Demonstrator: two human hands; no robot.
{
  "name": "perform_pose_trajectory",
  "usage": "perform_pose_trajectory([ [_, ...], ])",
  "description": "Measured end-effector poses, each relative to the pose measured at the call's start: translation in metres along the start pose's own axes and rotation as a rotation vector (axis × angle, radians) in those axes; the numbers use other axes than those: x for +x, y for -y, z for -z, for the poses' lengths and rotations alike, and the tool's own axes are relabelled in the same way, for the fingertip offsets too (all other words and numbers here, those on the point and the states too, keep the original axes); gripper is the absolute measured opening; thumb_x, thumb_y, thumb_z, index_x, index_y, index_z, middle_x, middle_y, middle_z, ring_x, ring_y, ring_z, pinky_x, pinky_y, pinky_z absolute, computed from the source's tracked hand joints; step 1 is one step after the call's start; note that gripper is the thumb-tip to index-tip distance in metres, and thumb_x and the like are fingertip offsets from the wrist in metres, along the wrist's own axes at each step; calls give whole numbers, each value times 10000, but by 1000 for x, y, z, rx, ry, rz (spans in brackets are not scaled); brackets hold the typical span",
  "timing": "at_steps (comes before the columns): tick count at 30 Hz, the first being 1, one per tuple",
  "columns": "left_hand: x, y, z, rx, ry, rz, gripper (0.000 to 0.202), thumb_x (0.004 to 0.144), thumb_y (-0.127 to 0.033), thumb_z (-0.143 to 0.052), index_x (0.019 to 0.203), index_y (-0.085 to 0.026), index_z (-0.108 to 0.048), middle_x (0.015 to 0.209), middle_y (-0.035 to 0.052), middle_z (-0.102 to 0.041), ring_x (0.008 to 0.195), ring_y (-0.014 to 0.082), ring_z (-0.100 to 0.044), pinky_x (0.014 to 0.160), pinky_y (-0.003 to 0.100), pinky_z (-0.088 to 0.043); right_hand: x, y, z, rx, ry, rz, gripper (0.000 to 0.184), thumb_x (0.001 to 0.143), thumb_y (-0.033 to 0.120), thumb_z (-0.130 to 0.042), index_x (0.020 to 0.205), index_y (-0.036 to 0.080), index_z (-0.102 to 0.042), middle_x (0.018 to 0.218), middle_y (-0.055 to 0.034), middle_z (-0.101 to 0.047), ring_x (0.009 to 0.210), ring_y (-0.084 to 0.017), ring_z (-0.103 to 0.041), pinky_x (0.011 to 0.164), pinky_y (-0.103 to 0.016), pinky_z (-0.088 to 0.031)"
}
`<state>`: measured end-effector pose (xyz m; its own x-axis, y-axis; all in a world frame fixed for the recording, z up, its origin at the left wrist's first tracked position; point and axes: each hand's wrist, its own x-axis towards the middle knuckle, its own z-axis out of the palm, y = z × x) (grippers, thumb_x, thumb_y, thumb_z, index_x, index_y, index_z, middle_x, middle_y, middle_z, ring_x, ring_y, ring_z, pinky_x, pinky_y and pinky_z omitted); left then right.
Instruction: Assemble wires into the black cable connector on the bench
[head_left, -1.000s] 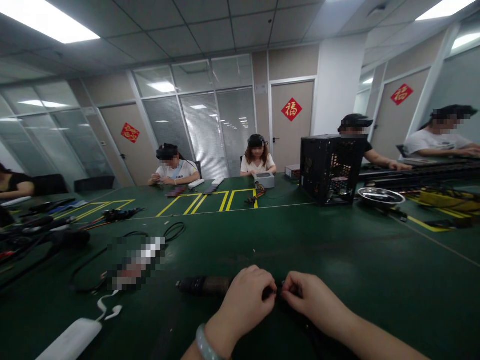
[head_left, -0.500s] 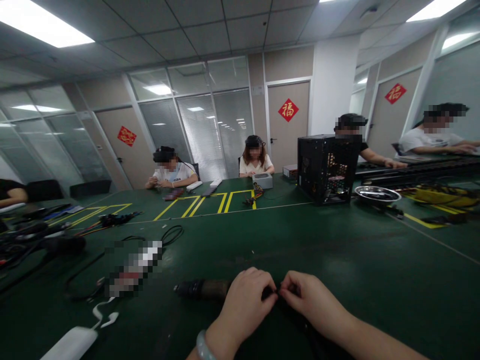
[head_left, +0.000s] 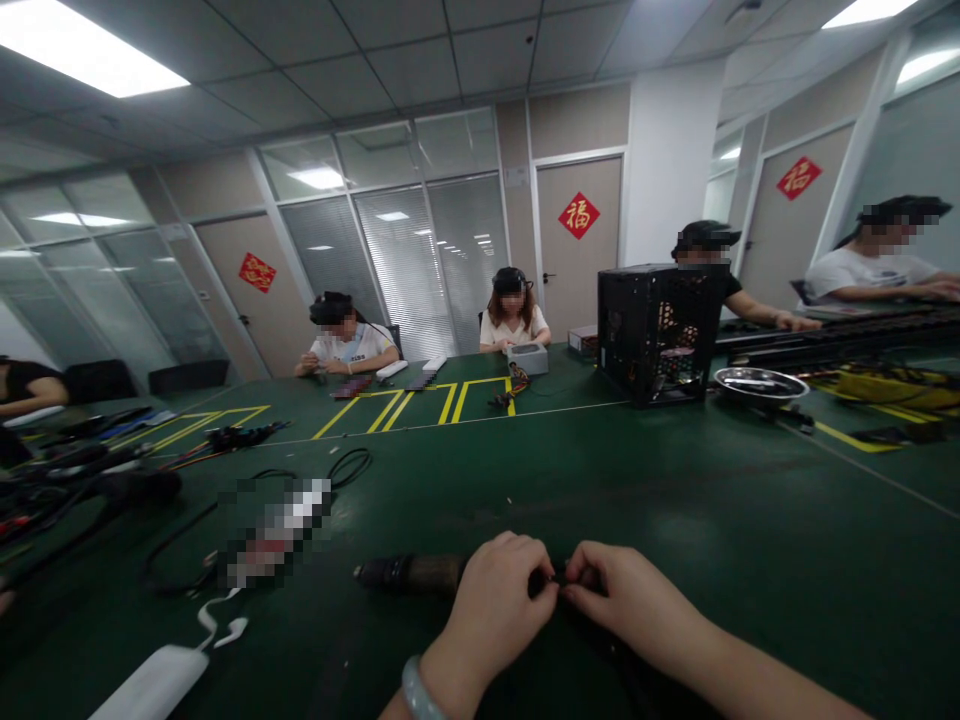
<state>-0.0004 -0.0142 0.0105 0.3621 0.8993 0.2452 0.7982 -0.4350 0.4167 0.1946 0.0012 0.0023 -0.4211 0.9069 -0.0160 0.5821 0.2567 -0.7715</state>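
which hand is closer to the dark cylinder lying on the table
Left. The left hand is right at the dark cylinder's right end, which disappears behind it. The right hand is farther away, on the left hand's other side.

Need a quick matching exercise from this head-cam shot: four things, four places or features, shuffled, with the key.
Things:
1. Left hand
2. Black mesh computer case
3. Shallow steel dish
4. Red diamond sign

Places or features:
A. Just right of the case
B. On a door
C. Bangle at the wrist
D. In front of a person in a dark cap

Pairs: 1-C, 2-D, 3-A, 4-B
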Motion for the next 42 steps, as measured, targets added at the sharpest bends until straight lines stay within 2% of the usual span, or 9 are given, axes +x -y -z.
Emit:
perform_pose_trajectory([
  [8,0,-1,1,32,32,0,62,798,-196,-640,834,-227,-600,880,-13,-622,855,186,-546,767,309,-408,1,0,-5,9,-38,31,62,839,208,-585,813,198,-640,748,16,-677,684,-137,-619,584,-194,-401],
  [14,-3,3,2,10,18,36,261,759,-190,-684,984,-252,-567,988,-17,-618,906,195,-558,815,326,-421,3,-6,-7,-24,-45,34,50,826,200,-591,797,189,-630,712,21,-660,645,-132,-599,557,-194,-382],
  [20,-3,5,1,-15,42,1,129,794,-165,-625,895,-225,-571,1035,6,-627,966,201,-565,872,335,-419,5,-9,-7,-34,-47,40,54,829,215,-599,814,188,-643,722,14,-672,648,-134,-606,564,-197,-385],
  [25,-3,5,3,-23,31,-39,151,790,-140,-629,890,-239,-575,1002,-31,-629,939,175,-561,857,310,-409,5,-10,-6,-22,-21,23,60,807,252,-654,835,202,-671,727,17,-683,657,-139,-613,554,-197,-379],
  [31,-4,4,5,-7,49,-33,160,778,-148,-630,899,-239,-575,956,-26,-620,915,184,-558,820,308,-409,5,-9,-7,-36,-36,40,57,816,240,-641,810,207,-687,726,21,-686,657,-133,-617,561,-194,-383],
  [35,-4,4,5,-10,60,-6,214,768,-170,-651,952,-241,-567,999,-17,-615,947,189,-556,855,315,-406,5,-7,-5,-22,-16,37,55,815,234,-641,815,204,-687,737,19,-692,666,-133,-625,558,-189,-385],
  [42,-4,4,5,-36,57,-24,166,775,-128,-627,889,-236,-573,1007,-29,-622,960,176,-554,860,309,-406,4,-8,-7,-20,-33,48,49,809,215,-628,809,206,-676,725,26,-682,654,-126,-614,563,-185,-387],
])
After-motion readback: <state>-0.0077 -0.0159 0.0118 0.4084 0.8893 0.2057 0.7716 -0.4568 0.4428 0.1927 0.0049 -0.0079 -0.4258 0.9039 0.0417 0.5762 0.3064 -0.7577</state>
